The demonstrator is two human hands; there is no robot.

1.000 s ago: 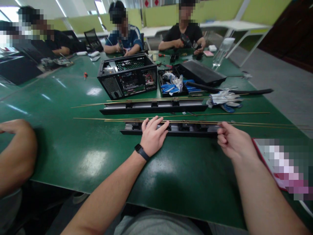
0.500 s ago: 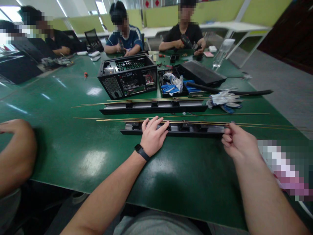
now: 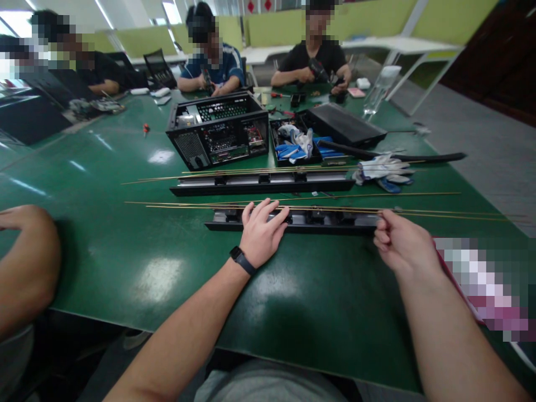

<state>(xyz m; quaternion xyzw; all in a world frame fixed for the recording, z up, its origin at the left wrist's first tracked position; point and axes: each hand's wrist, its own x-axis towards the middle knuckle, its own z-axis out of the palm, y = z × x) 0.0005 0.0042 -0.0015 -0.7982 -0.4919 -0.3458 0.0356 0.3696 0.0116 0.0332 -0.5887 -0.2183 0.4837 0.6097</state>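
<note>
A long black channel (image 3: 326, 228) with dark blocks inside lies on the green table in front of me. Thin brass-coloured rods (image 3: 188, 206) run lengthwise along its top and stick out past both ends. My left hand (image 3: 264, 229) rests over the channel's left part, fingers spread across the rods. At the right end, my right hand (image 3: 396, 234) is closed, thumb and forefinger pinching a thin brass rod (image 3: 422, 213). Behind lies a second black channel (image 3: 255, 188), with more thin rods (image 3: 163, 178) along it.
An open computer case (image 3: 218, 131) stands beyond the channels. To its right are a black tray with blue-and-white gloves (image 3: 295, 142), a dark hose (image 3: 427, 157) and another glove (image 3: 385, 170). A neighbour's arm (image 3: 29, 262) rests at the left; several people sit across the table.
My right hand has shifted slightly left, and one rod's left tip now reaches further left. My left hand stays in place.
</note>
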